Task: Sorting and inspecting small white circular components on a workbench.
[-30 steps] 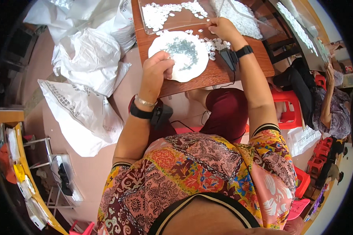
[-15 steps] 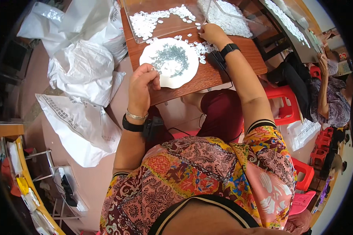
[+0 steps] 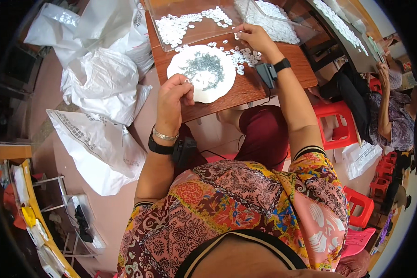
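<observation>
My left hand (image 3: 175, 98) is at the near left rim of a white scalloped plate (image 3: 175, 65), thumb and forefinger pinched on a small white plastic piece. On the plate lies a heap of tiny dark grey pieces (image 3: 206, 67), too small to name, with some white among them. Beyond the plate to the right, my right hand (image 3: 259, 41) pinches another small white plastic piece (image 3: 236, 35) above the brown table (image 3: 245, 85). Loose white oval pieces (image 3: 241, 58) with holes are scattered between plate and right hand.
A clear tray (image 3: 164, 44) of white oval pieces stands at the table's far side, and a clear bin (image 3: 275, 25) packed with white pieces is right of it. White sacks (image 3: 99, 76) crowd the floor at left. Red stools (image 3: 336, 123) and another person (image 3: 389, 111) are at right.
My right hand has drawn back from the bin's near edge, and a white piece now shows between its fingertips. The left hand keeps its pinch near the plate.
</observation>
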Motion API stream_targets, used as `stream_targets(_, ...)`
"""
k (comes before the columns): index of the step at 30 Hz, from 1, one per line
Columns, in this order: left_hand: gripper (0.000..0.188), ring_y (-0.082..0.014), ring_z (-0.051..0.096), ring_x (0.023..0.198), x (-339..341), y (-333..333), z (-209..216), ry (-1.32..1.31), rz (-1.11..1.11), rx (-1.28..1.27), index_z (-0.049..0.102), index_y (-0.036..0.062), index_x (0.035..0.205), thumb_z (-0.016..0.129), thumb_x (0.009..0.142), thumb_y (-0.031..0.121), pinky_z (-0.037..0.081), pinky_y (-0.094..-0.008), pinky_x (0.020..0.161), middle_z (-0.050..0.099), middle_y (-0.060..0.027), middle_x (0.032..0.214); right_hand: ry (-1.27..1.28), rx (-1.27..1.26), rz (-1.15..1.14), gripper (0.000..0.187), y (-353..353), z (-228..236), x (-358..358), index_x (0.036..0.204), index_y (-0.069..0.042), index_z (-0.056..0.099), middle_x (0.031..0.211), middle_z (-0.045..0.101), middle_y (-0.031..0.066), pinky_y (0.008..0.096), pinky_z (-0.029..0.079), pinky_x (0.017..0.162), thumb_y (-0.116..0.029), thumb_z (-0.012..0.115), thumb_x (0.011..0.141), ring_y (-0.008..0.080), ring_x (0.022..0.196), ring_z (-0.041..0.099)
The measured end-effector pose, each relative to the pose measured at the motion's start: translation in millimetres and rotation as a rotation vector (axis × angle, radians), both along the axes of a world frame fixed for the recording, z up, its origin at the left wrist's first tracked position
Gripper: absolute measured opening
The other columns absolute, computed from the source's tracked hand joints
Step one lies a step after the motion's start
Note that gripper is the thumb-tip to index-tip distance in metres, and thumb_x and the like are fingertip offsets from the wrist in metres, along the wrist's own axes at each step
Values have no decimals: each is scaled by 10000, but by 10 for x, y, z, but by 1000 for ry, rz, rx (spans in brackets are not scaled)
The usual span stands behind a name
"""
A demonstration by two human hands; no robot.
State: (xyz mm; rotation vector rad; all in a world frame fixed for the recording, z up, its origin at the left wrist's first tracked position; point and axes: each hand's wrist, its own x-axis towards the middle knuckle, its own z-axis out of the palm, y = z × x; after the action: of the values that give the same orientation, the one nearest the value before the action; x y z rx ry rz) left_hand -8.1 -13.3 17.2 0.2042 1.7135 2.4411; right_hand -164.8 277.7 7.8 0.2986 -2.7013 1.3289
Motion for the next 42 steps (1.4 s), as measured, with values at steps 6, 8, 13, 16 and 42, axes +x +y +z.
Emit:
stream_targets(6, 131, -107, 527, 581, -42, 85, 59, 31, -2, 49, 533, 31, 768, 492, 856, 120, 409, -219, 561, 575, -36, 657, -215, -576, 301, 188, -734, 388, 684, 1060, -43, 641, 801, 627, -7, 197, 464, 655, -77, 571, 890, 55, 690, 554)
stream_targets(8, 141, -121, 558, 615, -73, 147, 95, 92, 12, 108, 537, 16, 787, 492, 861, 128, 430, -224, 592, 596, -57, 685, -211, -567, 398, 221, -912, 400, 874, 1094, -30, 642, 798, 634, 0, 199, 475, 667, -69, 575, 887, 56, 700, 566)
stream_targets(13, 146, -150, 584, 667, -130, 133, 50, 91, -35, 228, 530, 0, 831, 455, 867, 120, 449, -246, 634, 610, -96, 735, -186, -505, 469, 254, -1087, 429, 1121, 1115, -28, 638, 837, 649, 8, 198, 475, 683, -35, 595, 865, 50, 754, 575)
stream_targets(16, 143, -154, 586, 667, -117, 146, 2, 81, -42, 246, 526, 2, 831, 453, 866, 120, 450, -248, 636, 610, -99, 735, -201, -527, 488, 254, -1061, 413, 1132, 1108, -13, 637, 890, 655, 22, 209, 481, 713, -10, 598, 857, 56, 812, 583)
stream_targets(42, 151, -155, 564, 689, -29, 183, -72, 85, -76, 277, 515, -7, 845, 453, 873, 128, 445, -253, 669, 611, -120, 756, -237, -619, 573, 245, -1111, 369, 1194, 1132, -1, 605, 768, 630, 26, 220, 476, 656, -21, 542, 896, 82, 694, 590)
